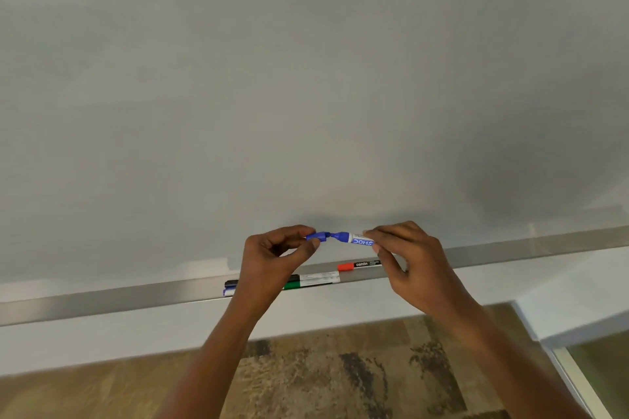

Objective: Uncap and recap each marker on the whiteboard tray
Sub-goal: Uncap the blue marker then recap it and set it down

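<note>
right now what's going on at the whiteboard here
A person stands at the whiteboard holding a blue marker above the tray. The left hand pinches the blue cap; the right hand grips the barrel. The cap sits right at the tip, just coming off or going back on, I cannot tell which. On the tray lie a red-capped marker, a green one, and two more partly hidden behind the left wrist.
</note>
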A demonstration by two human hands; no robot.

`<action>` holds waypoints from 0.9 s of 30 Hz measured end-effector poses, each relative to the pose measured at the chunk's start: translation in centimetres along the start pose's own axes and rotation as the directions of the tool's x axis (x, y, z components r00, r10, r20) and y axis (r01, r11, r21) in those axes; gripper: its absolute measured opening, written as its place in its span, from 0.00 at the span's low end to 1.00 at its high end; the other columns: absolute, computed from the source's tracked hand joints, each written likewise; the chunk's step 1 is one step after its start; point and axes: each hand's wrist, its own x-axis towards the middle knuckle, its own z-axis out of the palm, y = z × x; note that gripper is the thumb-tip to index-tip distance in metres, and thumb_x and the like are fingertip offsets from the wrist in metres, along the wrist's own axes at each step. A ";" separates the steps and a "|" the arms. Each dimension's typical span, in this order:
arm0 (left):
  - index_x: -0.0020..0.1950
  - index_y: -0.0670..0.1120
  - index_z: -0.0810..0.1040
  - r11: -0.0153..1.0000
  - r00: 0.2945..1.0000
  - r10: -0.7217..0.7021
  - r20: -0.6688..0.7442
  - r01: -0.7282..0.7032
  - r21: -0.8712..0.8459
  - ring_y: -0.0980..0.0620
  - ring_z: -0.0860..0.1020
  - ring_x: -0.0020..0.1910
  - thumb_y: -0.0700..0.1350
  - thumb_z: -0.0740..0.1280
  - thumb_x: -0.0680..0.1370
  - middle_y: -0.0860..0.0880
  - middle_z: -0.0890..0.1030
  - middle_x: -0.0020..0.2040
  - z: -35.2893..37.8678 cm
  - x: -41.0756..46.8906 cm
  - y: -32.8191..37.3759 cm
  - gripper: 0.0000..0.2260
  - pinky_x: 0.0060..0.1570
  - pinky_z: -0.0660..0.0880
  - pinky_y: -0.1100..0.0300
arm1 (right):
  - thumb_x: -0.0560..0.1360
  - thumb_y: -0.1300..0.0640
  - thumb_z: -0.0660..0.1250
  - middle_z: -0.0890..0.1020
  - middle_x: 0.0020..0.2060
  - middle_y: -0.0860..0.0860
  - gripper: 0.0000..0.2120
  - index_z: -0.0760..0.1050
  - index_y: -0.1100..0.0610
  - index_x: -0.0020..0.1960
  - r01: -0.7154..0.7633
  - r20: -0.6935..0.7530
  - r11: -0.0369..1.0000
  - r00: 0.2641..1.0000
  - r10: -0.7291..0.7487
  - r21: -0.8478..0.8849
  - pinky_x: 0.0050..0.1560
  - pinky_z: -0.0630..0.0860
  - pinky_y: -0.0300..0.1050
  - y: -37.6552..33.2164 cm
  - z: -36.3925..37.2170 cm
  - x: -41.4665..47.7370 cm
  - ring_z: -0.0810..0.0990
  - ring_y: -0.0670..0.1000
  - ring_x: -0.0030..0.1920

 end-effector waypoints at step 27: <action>0.48 0.42 0.89 0.893 0.978 -0.189 0.084 0.207 -0.400 0.45 0.87 0.48 0.45 0.80 0.66 0.40 0.88 0.48 0.5 -3.4 -1.5 0.13 0.49 0.83 0.59 | 0.78 0.57 0.65 0.84 0.49 0.50 0.13 0.80 0.56 0.61 -0.048 0.043 0.993 0.998 0.044 0.108 0.42 0.81 0.49 -3.4 0.7 -2.1 0.81 0.50 0.46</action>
